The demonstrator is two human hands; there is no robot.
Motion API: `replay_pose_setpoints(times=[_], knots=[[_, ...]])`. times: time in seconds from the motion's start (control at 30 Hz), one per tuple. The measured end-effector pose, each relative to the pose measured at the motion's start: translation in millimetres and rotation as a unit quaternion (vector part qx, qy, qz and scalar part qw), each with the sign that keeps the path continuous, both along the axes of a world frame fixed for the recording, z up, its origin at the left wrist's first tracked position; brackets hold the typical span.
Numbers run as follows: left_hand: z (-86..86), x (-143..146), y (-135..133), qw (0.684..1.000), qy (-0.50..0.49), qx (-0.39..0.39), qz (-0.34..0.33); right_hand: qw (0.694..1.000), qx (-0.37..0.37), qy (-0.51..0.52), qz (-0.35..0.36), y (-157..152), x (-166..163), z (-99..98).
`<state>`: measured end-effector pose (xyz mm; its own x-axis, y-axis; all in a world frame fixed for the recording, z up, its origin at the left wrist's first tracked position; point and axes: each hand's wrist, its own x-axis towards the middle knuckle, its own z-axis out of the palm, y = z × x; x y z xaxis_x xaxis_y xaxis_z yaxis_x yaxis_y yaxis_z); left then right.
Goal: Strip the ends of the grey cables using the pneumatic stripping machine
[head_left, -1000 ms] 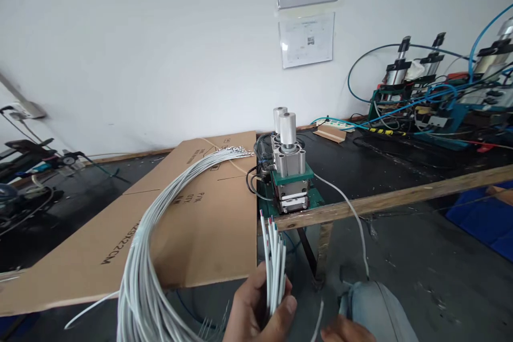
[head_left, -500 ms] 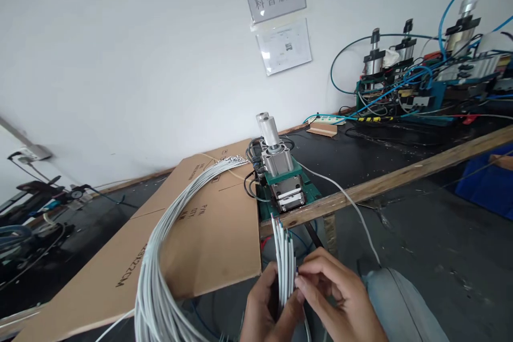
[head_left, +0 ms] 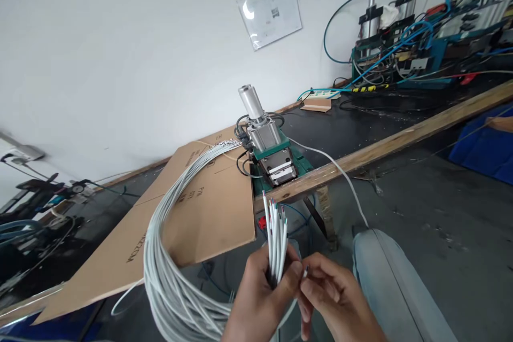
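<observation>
The left hand (head_left: 256,299) is closed around a bunch of white cables (head_left: 276,238), their stripped ends standing upright, roughly ten, too crowded for an exact count. The right hand (head_left: 336,299) pinches one cable end (head_left: 305,272) just beside that bunch. The cables loop back in one coil (head_left: 172,278) over one cardboard sheet (head_left: 200,214) on the worktop (head_left: 360,157). At the worktop's front edge stands one small pneumatic press (head_left: 266,144).

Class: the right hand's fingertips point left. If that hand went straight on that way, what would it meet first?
Probably the left hand: the right hand pinches one cable end beside that thumb, under the white cable bundle. Depth is uncertain.
</observation>
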<state>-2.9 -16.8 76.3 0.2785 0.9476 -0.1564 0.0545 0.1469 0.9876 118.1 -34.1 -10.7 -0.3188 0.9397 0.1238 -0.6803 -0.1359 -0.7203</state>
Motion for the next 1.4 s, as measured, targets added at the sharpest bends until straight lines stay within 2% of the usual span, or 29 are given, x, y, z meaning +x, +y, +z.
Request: replay_pose_setpoints(times=[0.07, 0.23, 0.37, 0.53, 0.67, 0.8, 0.97, 1.07, 1.13, 1.23, 1.3, 1.4], knots=[[4.0, -0.1, -1.5, 0.999, -0.027, -0.032, -0.027, 1.0, -0.011, -0.017, -0.005, -4.9, 1.2, 5.2], [4.0, -5.7, -5.2, 0.999, -0.02, -0.026, -0.032, 0.997, -0.033, -0.066, -0.038, -14.4, 7.7, 20.0], [3.5, -11.0, -3.9, 0.997, 0.038, 0.033, -0.056, 0.997, -0.001, -0.075, -0.036, -14.0, 11.7, 18.8], [13.4, -7.4, 3.4, 0.983, 0.128, 0.098, -0.086, 0.986, 0.045, -0.157, -0.034, -5.6, 27.4, 27.2], [17.7, -3.7, 8.8, 0.973, 0.159, 0.144, -0.085, 0.959, 0.099, -0.255, -0.069, 1.6, 38.1, 37.8], [13.6, -4.2, 10.4, 0.959, 0.201, 0.19, -0.069, 0.922, 0.154, -0.344, -0.091, 2.1, 41.5, 41.0], [6.8, -9.3, 12.8, 0.95, 0.211, 0.205, -0.105, 0.912, 0.158, -0.375, -0.057, -1.0, 43.4, 39.4], [5.3, -10.9, 13.4, 0.949, 0.207, 0.204, -0.121, 0.898, 0.182, -0.393, -0.08, -2.8, 43.0, 39.9], [5.6, -10.2, 12.3, 0.957, 0.195, 0.183, -0.112, 0.905, 0.174, -0.379, -0.089, -3.4, 40.2, 38.1], [7.7, -7.4, 8.4, 0.983, 0.106, 0.114, -0.099, 0.958, 0.1, -0.26, -0.064, -2.1, 30.7, 28.9], [8.4, -6.3, 5.5, 0.993, 0.03, 0.071, -0.094, 0.983, 0.068, -0.162, -0.055, 0.2, 21.8, 20.6], [5.0, -8.4, 2.6, 0.994, -0.057, 0.043, -0.089, 0.994, 0.071, -0.066, -0.058, 3.5, 9.3, 11.5]])
